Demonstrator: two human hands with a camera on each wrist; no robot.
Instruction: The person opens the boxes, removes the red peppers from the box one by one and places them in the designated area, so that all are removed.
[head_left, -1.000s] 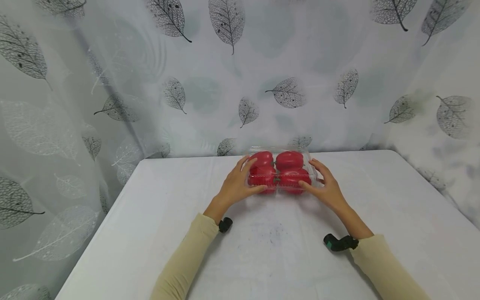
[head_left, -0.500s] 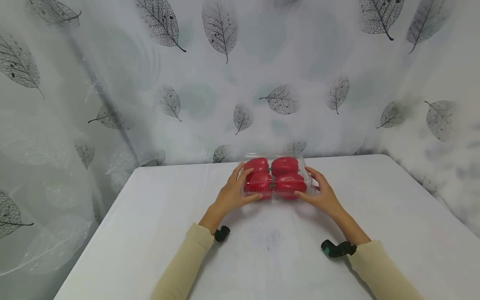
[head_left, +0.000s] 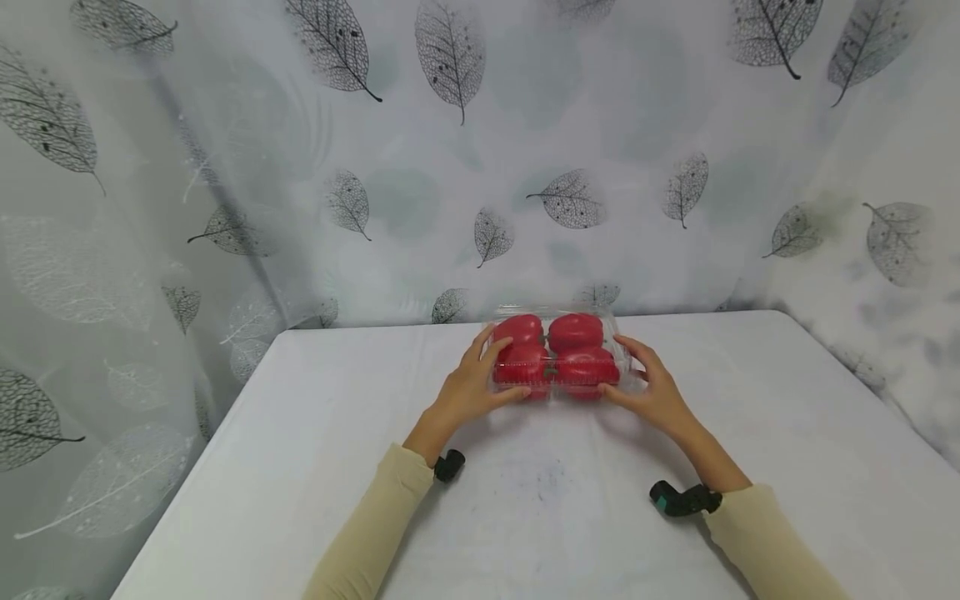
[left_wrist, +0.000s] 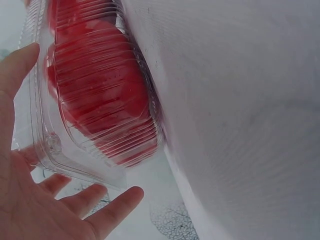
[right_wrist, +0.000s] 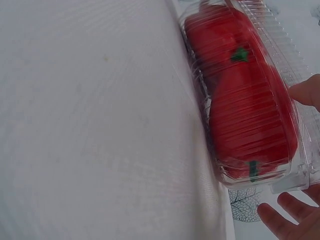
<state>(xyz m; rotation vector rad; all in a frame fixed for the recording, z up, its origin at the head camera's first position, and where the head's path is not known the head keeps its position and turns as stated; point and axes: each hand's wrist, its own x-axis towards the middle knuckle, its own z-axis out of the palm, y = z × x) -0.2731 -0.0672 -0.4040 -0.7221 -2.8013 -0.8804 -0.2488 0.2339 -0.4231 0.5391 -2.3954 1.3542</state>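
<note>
A clear plastic clamshell box (head_left: 553, 385) rests on the white table near its far edge. Through its ribbed walls show several red tomatoes (head_left: 576, 332) with small green stems. My left hand (head_left: 467, 387) is at the box's left side, thumb at the front and fingers along the side. In the left wrist view its fingers (left_wrist: 116, 212) are spread and fairly straight beside the rim. On the opposite side, my right hand (head_left: 654, 392) has its thumb (right_wrist: 306, 93) against the lid and its other fingers loosely extended beyond the box's end.
The white tabletop (head_left: 360, 400) stretches around the box, with faint bluish marks (head_left: 551, 479) in front of it. A leaf-patterned curtain (head_left: 420, 192) hangs right behind the far edge. Black wrist cameras (head_left: 684, 498) sit below both hands.
The head view has shifted slightly down and back. Both hands and the box keep about the same place on the table.
</note>
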